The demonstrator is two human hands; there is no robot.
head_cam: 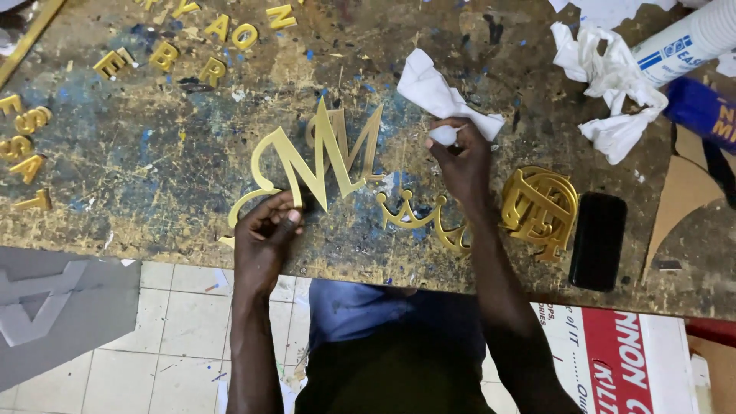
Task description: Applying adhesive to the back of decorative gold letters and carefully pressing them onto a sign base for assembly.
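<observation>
The left hand [264, 230] pinches the lower edge of a gold letter [318, 161] on the bench [153, 153]. Just right of the letter, the right hand [460, 161] grips a white cloth [437, 96], above a gold crown [418, 218].

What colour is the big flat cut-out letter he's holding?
The large flat cut-out letter is shiny gold, seen from the head camera.

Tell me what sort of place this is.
Likely a sign-making workshop: a paint-stained workbench strewn with small gold cut-out letters, and a large gold monogram piece held by the left hand.
</observation>
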